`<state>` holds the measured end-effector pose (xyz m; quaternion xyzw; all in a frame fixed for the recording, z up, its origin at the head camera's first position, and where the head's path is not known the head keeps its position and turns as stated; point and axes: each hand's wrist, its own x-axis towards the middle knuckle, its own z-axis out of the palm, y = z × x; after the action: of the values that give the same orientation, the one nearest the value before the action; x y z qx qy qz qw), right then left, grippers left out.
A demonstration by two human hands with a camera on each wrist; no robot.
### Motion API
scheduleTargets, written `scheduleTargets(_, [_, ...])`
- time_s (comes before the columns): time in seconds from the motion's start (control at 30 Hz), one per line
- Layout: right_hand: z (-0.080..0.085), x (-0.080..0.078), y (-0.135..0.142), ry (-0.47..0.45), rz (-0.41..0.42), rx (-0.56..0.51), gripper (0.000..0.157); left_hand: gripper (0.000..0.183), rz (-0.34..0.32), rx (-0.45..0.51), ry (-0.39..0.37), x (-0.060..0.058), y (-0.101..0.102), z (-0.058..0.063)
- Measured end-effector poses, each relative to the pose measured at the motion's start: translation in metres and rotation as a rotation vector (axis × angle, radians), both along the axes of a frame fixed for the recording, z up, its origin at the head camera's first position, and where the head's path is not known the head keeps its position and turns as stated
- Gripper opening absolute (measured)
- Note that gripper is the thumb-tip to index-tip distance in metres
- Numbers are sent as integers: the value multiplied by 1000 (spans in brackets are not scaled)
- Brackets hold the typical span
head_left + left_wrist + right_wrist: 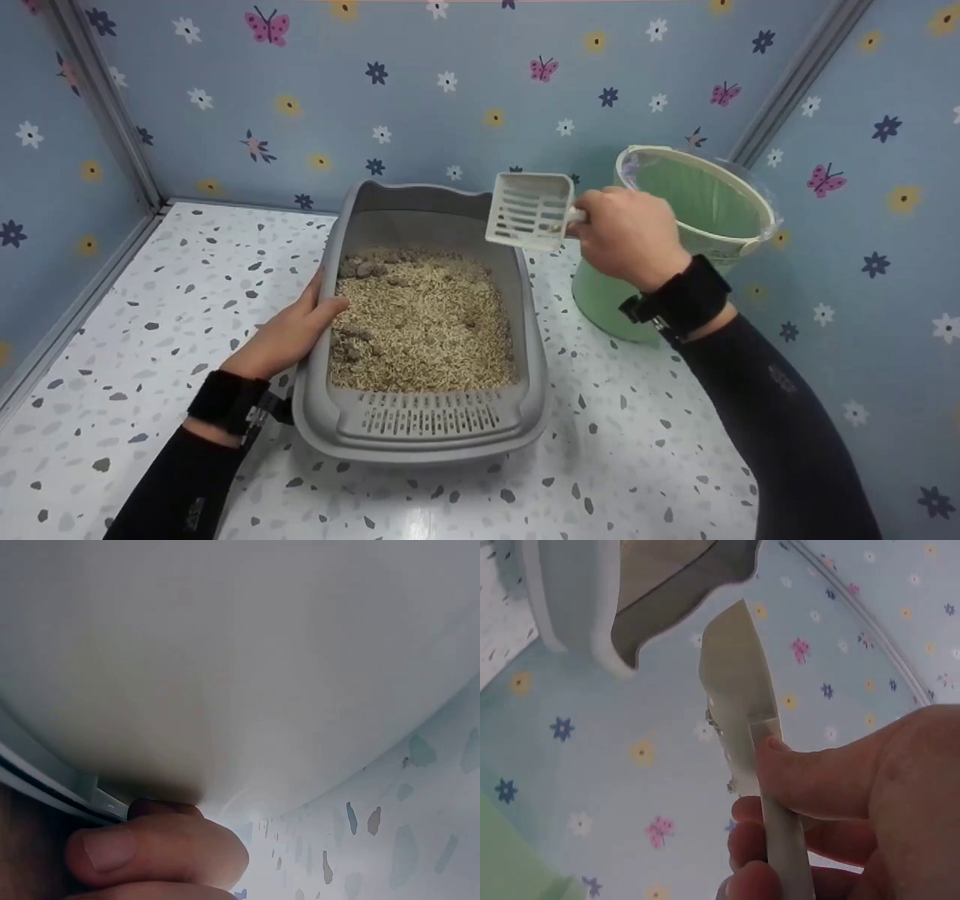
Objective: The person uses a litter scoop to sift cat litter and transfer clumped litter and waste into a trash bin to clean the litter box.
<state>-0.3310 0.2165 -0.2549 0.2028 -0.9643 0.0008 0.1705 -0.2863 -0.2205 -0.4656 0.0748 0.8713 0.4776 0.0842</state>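
Note:
A grey litter box (420, 446) stands on the speckled surface, with tan pellet litter (427, 322) and darker clumps inside, mostly along its left side. My left hand (289, 334) grips the box's left rim, thumb over the edge; in the left wrist view its curled fingers (161, 851) lie against the box's outer wall. My right hand (634, 232) holds a slotted white litter scoop (529, 211) by the handle, raised above the box's back right corner. In the right wrist view the thumb presses along the scoop (739, 682), and small bits cling to its underside.
A green bin (611, 304) lined with a clear bag stands right of the box, behind my right wrist. Blue flowered panels (420, 97) enclose the back and both sides. White speckled surface (202, 300) shows left of the box.

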Motion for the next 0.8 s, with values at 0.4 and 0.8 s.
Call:
scheduleTargets(0.4, [-47, -25, -79, 21, 109, 406, 19, 90, 9, 4, -10, 2, 1, 0])
scheduleTargets(0.8, [-73, -56, -123, 1, 18, 824, 49, 93, 13, -20, -15, 2, 0, 1])
